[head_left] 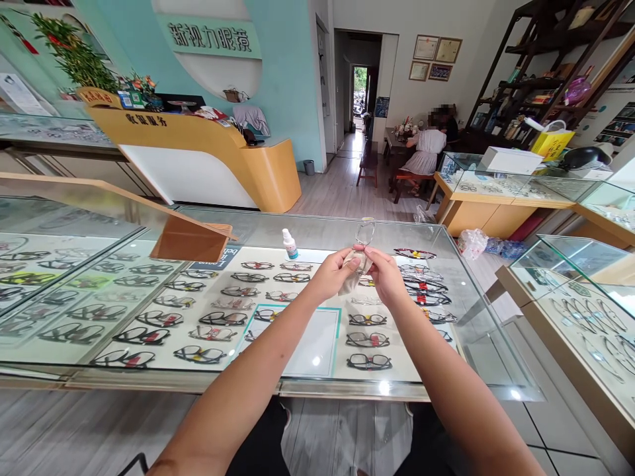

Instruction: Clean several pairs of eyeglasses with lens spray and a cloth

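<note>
Above the glass display counter [310, 344], both hands meet on a pair of thin-framed eyeglasses [366, 231], one lens rim pointing away from me. My left hand [331, 272] has its fingers closed round a pale beige cloth [350, 284], which hangs below the fingers and lies against the glasses. My right hand [387, 272] pinches the frame from the other side; its fingertips hide part of it. A small white spray bottle [290, 244] with a teal label stands upright on the counter, left of my hands. Beneath the glass lie rows of eyeglasses [367, 320].
A teal-edged tray [312, 340] lies in front of me. On the left stands a slanted brown wooden-framed panel, perhaps a mirror [191, 238]. Another counter [570, 317] is to the right. A yellow reception desk [278, 178] and a seated person [426, 149] are farther back.
</note>
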`<state>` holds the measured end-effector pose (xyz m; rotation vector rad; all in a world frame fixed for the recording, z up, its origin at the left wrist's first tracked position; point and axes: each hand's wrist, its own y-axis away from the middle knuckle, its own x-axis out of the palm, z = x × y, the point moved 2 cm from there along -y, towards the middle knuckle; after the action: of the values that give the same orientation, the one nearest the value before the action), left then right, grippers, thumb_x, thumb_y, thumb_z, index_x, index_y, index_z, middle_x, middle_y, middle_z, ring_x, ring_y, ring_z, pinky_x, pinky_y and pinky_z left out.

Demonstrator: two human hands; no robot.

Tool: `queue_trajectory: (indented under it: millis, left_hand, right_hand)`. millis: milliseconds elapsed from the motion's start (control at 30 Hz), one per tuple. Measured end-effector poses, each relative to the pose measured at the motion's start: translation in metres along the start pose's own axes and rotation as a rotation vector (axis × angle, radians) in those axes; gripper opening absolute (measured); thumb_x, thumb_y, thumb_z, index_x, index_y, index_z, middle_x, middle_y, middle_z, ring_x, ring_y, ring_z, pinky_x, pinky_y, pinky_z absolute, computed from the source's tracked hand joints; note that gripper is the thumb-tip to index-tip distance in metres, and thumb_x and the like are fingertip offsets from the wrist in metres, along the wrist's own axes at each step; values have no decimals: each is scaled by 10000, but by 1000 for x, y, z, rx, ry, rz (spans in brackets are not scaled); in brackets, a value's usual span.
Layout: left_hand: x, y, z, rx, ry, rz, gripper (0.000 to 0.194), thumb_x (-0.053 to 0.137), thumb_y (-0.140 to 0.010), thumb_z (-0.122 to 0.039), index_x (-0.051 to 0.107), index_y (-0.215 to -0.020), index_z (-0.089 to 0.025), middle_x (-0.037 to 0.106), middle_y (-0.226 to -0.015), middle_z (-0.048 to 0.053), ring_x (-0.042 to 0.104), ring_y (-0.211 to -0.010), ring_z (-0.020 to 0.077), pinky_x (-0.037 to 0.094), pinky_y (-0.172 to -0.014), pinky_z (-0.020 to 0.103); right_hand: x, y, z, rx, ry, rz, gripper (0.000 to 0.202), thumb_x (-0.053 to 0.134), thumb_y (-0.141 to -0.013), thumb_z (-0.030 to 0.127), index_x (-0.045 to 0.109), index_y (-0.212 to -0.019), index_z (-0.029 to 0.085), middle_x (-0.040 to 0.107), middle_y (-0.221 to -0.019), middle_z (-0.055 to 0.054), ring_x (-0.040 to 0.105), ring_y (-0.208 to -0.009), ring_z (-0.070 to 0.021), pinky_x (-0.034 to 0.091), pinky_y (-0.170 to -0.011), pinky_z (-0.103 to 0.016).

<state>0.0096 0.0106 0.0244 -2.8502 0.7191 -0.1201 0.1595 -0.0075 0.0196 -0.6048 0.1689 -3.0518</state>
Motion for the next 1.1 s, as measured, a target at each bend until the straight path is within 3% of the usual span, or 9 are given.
queue_trajectory:
  millis: [133,300,400,567,733,833,1000,1100]
  left_hand:
    - [3,1,1,-20,31,-27,609,872,-829,-606,696,-1212,-166,728,-887,32,686,-800,197,532,-747,295]
    - [4,-1,7,-17,64,-108,617,776,-872,-717,702,-1138,-165,657,-716,-9,635,-633,167,545,-668,304]
    - [3,-2,6,-24,53,-66,640,728,-890,-757,704,-1113,-158,729,-804,44,690,-700,193,572,-721,321]
    - [4,1,0,-18,-44,-18,576,776,-898,-672,691,-1143,-157,747,-904,56,710,-835,205,551,-763,297]
    - [5,0,3,-26,-17,-107,608,756,-892,-712,680,-1157,-170,595,-702,-40,620,-643,151,505,-637,273]
    - [2,-1,4,-46,5,-135,641,735,-876,-766,676,-1114,-174,604,-693,-34,594,-590,141,493,-601,275]
    - [-6,0,-4,-63,5,7,621,668,-933,-766,687,-1053,-157,705,-783,48,658,-708,175,535,-697,304]
    - [-9,2,-9,-94,-12,96,561,709,-951,-681,700,-1141,-153,756,-947,80,695,-835,193,545,-792,313]
  right_hand:
    - [1,1,0,21,-49,14,318,795,-817,496,888,-987,244,728,-872,-36,484,-689,-148,411,-629,-306]
    - [3,1,-5,39,-50,60,331,796,-821,506,885,-1000,241,707,-835,-34,499,-684,-160,474,-650,-342]
    - [1,-1,-5,29,-51,33,330,795,-826,500,886,-1006,240,725,-872,-34,500,-691,-152,439,-632,-322]
    - [-3,-3,-5,27,-47,-3,340,793,-828,502,891,-1026,244,731,-870,-26,480,-668,-139,406,-611,-304]
    - [-3,-3,-8,7,9,77,310,783,-861,513,894,-1013,266,761,-1066,-47,569,-697,-152,488,-694,-350]
    - [-3,-3,-10,-24,44,93,278,768,-886,492,895,-994,270,740,-1064,-48,590,-753,-170,493,-721,-355]
    - [-4,-3,-8,-26,40,83,282,754,-895,482,891,-1042,284,696,-955,-23,553,-712,-155,486,-711,-351]
    - [-5,-4,-7,-9,11,64,302,754,-885,490,887,-1055,278,718,-927,-25,523,-678,-151,478,-680,-349]
